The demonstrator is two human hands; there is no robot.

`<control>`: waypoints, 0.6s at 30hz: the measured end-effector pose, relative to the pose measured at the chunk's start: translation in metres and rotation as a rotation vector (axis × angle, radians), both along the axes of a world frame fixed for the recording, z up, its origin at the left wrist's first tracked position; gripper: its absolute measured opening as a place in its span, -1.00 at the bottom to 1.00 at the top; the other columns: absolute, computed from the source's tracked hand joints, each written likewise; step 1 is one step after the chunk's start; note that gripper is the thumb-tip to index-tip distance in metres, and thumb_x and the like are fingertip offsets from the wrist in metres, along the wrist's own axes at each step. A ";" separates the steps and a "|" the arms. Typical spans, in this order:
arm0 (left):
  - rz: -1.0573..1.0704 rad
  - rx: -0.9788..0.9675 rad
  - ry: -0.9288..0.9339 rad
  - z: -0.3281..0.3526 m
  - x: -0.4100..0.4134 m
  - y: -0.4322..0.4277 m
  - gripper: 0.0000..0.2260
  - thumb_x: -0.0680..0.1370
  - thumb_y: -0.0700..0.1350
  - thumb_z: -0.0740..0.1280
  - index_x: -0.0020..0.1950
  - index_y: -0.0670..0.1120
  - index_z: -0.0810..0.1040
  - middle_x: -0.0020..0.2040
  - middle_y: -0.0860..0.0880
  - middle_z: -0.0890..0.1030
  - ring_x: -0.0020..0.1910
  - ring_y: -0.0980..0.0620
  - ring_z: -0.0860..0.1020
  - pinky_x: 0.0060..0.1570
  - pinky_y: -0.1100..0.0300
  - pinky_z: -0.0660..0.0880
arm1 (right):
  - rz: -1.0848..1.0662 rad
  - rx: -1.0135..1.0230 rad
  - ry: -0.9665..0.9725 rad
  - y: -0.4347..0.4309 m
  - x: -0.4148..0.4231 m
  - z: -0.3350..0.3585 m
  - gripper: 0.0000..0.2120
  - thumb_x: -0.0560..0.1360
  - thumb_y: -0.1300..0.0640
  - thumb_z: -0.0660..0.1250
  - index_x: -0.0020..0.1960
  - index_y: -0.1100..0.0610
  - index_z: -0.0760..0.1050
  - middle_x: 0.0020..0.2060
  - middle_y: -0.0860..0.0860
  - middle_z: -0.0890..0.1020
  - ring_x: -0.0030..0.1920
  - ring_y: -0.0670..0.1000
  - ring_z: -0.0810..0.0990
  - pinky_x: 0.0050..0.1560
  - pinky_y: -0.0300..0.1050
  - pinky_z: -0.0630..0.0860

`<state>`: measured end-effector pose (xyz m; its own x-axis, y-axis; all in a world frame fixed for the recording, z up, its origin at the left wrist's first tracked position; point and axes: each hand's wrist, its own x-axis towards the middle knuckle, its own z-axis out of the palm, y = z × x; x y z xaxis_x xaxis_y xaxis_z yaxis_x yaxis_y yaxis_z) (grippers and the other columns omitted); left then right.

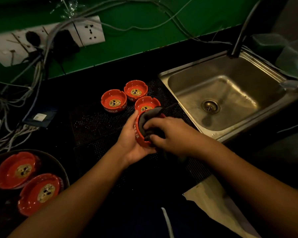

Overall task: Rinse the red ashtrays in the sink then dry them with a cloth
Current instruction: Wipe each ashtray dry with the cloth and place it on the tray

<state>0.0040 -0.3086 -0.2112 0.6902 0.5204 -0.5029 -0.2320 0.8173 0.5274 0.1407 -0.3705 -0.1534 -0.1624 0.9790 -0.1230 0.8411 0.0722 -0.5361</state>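
- Sink (234, 93): a steel basin with a round drain (211, 105) in its floor. A dark tap spout (239, 36) rises from its far rim.
- Held ashtray (138, 133): red, tipped onto its side and lifted above the black perforated mat (96, 124), just left of the sink's near-left corner. White lettering shows on its outer wall.
- Left hand (132, 140): grasps the held ashtray on the side away from the sink, with the thumb over the upper rim and the fingers curled underneath.
- Right hand (170, 133): on the sink side of the held ashtray. Its fingers are curled round a dark grey cloth (150, 117) and press it into the bowl.
- Cloth: covers most of the bowl, and one fold stands out over the far rim. Whether that fold touches the ashtray behind it cannot be told.
- Ashtray B (147, 103): upright on the mat, left of the sink and just behind the held ashtray.
- Ashtray C (136, 90): upright on the mat, just beyond ashtray B and about as near the sink.
- Ashtray D (113, 101): upright on the mat, just beside ashtray C and the farthest of the three from the sink. All three carry a gold emblem in the bowl.
- Ashtray E (15, 170) and ashtray F (40, 194): upright, side by side on a dark round tray (62, 169), well apart from the sink at the near left.
- Socket strip (89, 31) and loose cables (15, 100): well left of the sink, against the green wall (144, 40).
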 end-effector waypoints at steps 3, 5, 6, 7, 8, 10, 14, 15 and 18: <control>0.031 -0.021 -0.035 0.001 -0.003 -0.003 -0.43 0.53 0.33 0.08 0.15 -0.06 0.65 0.12 -0.18 0.64 0.06 -0.14 0.62 0.11 -0.07 0.49 | -0.023 0.213 0.036 -0.001 0.007 -0.001 -0.62 0.46 -0.14 0.23 0.25 -0.13 0.53 0.12 -0.07 0.41 0.17 0.06 0.38 0.25 -0.03 0.32; 0.046 -0.032 -0.085 0.004 -0.003 -0.005 -0.41 0.53 0.32 0.07 0.08 -0.09 0.67 0.03 -0.14 0.66 -0.01 -0.11 0.64 0.04 0.02 0.54 | -0.233 0.364 0.172 0.000 0.019 -0.006 -0.58 0.47 -0.19 0.23 0.28 -0.10 0.50 0.10 -0.04 0.42 0.15 0.03 0.42 0.23 -0.10 0.34; 0.055 -0.034 -0.101 0.006 -0.004 -0.006 -0.39 0.53 0.33 0.05 0.08 -0.11 0.67 0.04 -0.14 0.66 0.00 -0.11 0.64 0.04 0.03 0.55 | -0.371 0.363 0.282 -0.002 0.026 -0.009 -0.56 0.48 -0.23 0.25 0.30 -0.10 0.46 0.12 -0.03 0.45 0.16 -0.01 0.44 0.20 -0.13 0.37; 0.065 -0.036 -0.111 0.007 -0.004 -0.005 -0.37 0.54 0.33 0.04 0.10 -0.12 0.67 0.06 -0.15 0.65 0.01 -0.11 0.64 0.05 0.03 0.56 | -0.499 0.273 0.453 -0.005 0.031 -0.010 -0.50 0.46 -0.30 0.27 0.31 -0.10 0.42 0.13 -0.04 0.47 0.13 -0.06 0.47 0.13 -0.17 0.41; 0.074 -0.031 -0.117 0.008 -0.005 -0.005 -0.35 0.55 0.33 0.02 0.11 -0.14 0.66 0.08 -0.16 0.65 0.03 -0.12 0.64 0.06 0.02 0.57 | -0.597 0.101 0.667 -0.008 0.034 -0.011 -0.42 0.38 -0.38 0.26 0.30 -0.12 0.39 0.09 -0.08 0.51 0.06 -0.13 0.50 0.01 -0.21 0.43; 0.085 -0.027 -0.132 0.007 -0.005 -0.003 -0.35 0.57 0.32 0.00 0.12 -0.15 0.66 0.09 -0.17 0.65 0.05 -0.13 0.63 0.06 -0.01 0.57 | -0.671 -0.306 1.066 -0.018 0.033 -0.020 -0.40 0.33 -0.41 0.20 0.24 -0.11 0.43 0.00 -0.11 0.60 -0.08 -0.13 0.56 -0.20 -0.19 0.46; 0.069 -0.007 -0.045 0.003 -0.001 -0.001 -0.37 0.57 0.30 0.03 0.07 -0.18 0.66 0.01 -0.16 0.66 -0.04 -0.11 0.65 0.00 0.04 0.59 | -0.628 -0.596 1.432 -0.026 0.022 -0.034 -0.60 0.53 -0.20 0.15 0.08 0.03 0.60 -0.10 0.04 0.70 -0.19 -0.01 0.68 -0.26 -0.15 0.60; 0.054 0.010 -0.006 0.003 0.001 0.000 -0.40 0.57 0.29 0.06 0.04 -0.16 0.66 -0.04 -0.13 0.67 -0.08 -0.09 0.65 -0.04 0.08 0.58 | -0.637 -0.608 1.447 -0.024 0.019 -0.035 -0.62 0.52 -0.18 0.18 0.07 0.05 0.61 -0.12 0.05 0.71 -0.20 -0.01 0.68 -0.28 -0.15 0.60; 0.014 0.120 0.149 0.002 0.002 0.004 -0.50 0.56 0.25 0.12 0.02 -0.11 0.64 -0.07 -0.12 0.66 -0.12 -0.05 0.65 -0.07 0.12 0.56 | -0.626 -0.563 1.424 -0.019 0.014 -0.038 -0.70 0.52 -0.07 0.25 0.13 0.06 0.57 -0.12 0.06 0.69 -0.21 -0.01 0.67 -0.28 -0.16 0.60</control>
